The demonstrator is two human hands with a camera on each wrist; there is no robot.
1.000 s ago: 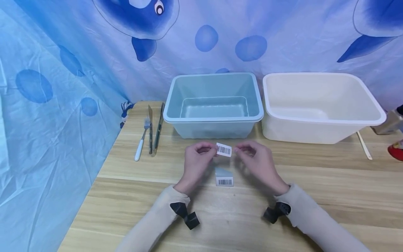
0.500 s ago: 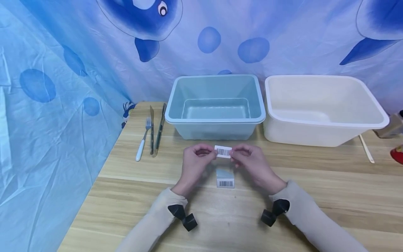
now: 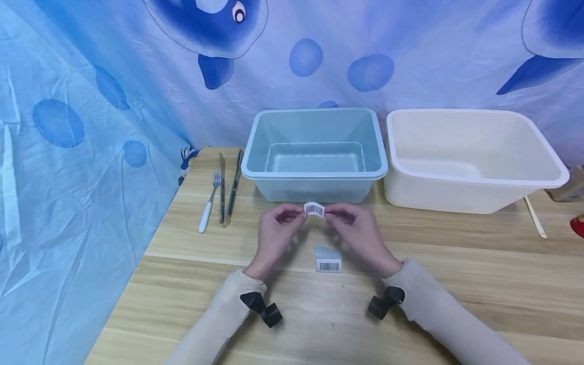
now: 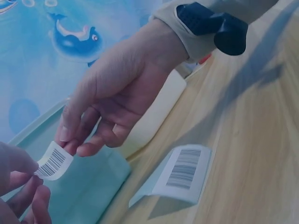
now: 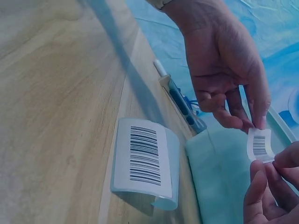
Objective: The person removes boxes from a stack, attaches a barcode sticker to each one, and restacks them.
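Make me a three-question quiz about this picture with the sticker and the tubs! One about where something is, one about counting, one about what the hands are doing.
1. Where is the fork?
A. in the blue tub
B. on the table, left of the blue tub
C. in the white tub

2. How many tubs are on the table?
A. one
B. two
C. three

3. What is happening to the small barcode sticker?
A. it lies flat on the table
B. it is stuck on a tub
C. both hands pinch it, and it is bent

Answers:
1 B, it lies beside the blue tub.
2 B, blue tub and white tub.
3 C, left hand and right hand hold its ends.
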